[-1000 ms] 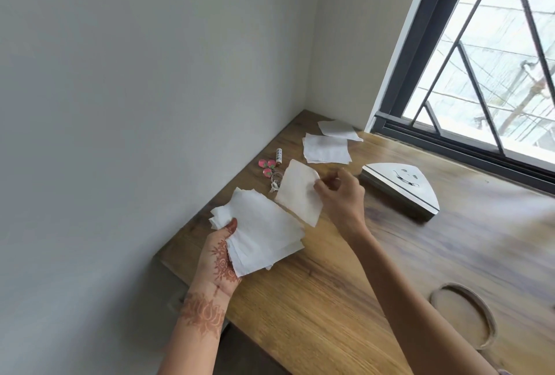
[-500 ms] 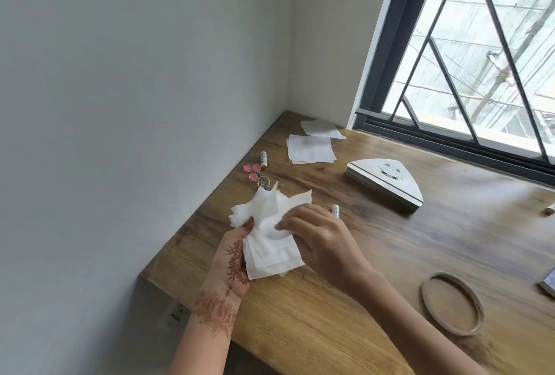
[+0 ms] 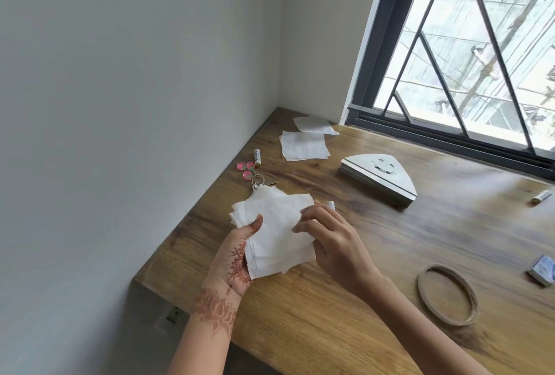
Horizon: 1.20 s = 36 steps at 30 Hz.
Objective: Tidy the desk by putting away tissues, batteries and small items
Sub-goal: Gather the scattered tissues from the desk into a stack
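You held the stack of tissues (image 3: 274, 235) above the near left part of the desk (image 3: 390, 242), close to the wall (image 3: 135, 104). Your left hand (image 3: 237, 257) grasped it from below, thumb pressed on the top sheet and fingers hidden under the paper. Your right hand (image 3: 333, 244) was curled over the stack's right edge, fingertips (image 3: 297, 228) bent down onto the top sheet, so it too was gripping the tissues; the thumb was out of sight. The sheets were fanned unevenly, with corners sticking out at the upper left. Just past your right knuckles a white battery (image 3: 331, 205) lay on the wood, partly hidden by your fingers. Farther back by the wall lay a second battery (image 3: 257, 156), and next to it a keychain (image 3: 249, 169) with pink round charms, its ring reaching to the upper edge of the stack. Two more piles of tissues sat in the far corner: a larger pile (image 3: 304, 146) and a smaller pile (image 3: 315, 124) just behind it, overlapping it. A triangular wooden holder (image 3: 380, 178) with a smiling face lay flat towards the window (image 3: 480, 59). To your right a third battery (image 3: 540, 197) lay well apart, and nearer you a wooden ring (image 3: 428, 302) lay flat, with a small box (image 3: 544, 269) at the frame's edge.
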Tool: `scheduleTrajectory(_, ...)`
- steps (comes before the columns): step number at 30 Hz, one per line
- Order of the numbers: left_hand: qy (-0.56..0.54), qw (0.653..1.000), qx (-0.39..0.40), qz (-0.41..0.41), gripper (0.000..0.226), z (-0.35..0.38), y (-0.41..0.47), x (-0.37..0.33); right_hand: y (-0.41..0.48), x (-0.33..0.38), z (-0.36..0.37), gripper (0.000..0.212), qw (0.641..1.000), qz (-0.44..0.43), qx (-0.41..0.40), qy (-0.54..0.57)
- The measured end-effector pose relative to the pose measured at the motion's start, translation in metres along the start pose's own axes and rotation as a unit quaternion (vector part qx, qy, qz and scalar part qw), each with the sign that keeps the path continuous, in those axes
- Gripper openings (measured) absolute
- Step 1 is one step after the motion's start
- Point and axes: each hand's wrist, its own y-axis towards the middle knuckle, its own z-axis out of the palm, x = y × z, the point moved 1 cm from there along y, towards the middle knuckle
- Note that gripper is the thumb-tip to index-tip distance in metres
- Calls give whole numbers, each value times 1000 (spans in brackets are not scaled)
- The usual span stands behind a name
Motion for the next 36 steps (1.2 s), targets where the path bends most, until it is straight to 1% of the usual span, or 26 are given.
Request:
scheduleTrajectory(2,0,1000,-7,11,15,-1,1,-1,3,-7,3,24,1000,19,-4,-15)
scheduleTrajectory(5,19,999,-46,3,16,-3,4,-6,10,-27,11,42,995,93,-16,-17)
scheduleTrajectory(6,20,999,-48,0,15,-2,4,-8,14,-35,14,45,992,121,-15,-17)
scheduleTrajectory(8,35,997,-68,-6,15,0,5,-12,25,-51,19,41,984,177,-14,-20)
scheduleTrajectory(10,52,995,-87,-2,14,3,8,-17,37,-66,26,29,974,227,1,-15)
scheduleTrajectory(12,59,994,-89,-1,14,6,14,-21,53,-84,35,25,966,256,20,-23)
scheduleTrajectory(15,66,994,-89,-14,14,6,22,-27,81,-107,51,28,966,250,55,-37)
scheduleTrajectory(17,57,995,-75,-26,22,4,31,-32,98,-118,63,36,964,245,94,-34)
scheduleTrajectory(19,46,995,-86,-36,22,4,41,-35,110,-127,76,41,961,242,126,-34)
scheduleTrajectory(20,37,993,-102,-35,19,3,45,-37,114,-131,82,40,961,234,140,-37)
scheduleTrajectory(22,45,994,-95,-28,18,7,47,-42,119,-137,91,31,965,215,146,-38)
scheduleTrajectory(24,52,996,-70,-32,23,7,50,-46,118,-140,96,21,970,208,121,-24)
scheduleTrajectory(26,48,996,-68,-41,22,5,51,-47,115,-141,99,20,974,206,81,-46)
scheduleTrajectory(28,51,995,-72,-49,18,4,52,-46,111,-141,101,20,974,209,58,-68)
scheduleTrajectory(30,63,993,-89,-35,15,4,52,-41,106,-140,99,21,970,236,41,-44)
scheduleTrajectory(32,73,992,-100,-12,20,5,51,-37,103,-133,90,20,950,310,-3,30)
scheduleTrajectory(34,52,994,-93,-9,21,6,50,-33,100,-120,76,17,918,373,-69,117)
scheduleTrajectory(36,9,997,-72,-24,18,5,48,-31,95,-103,60,14,896,390,-130,168)
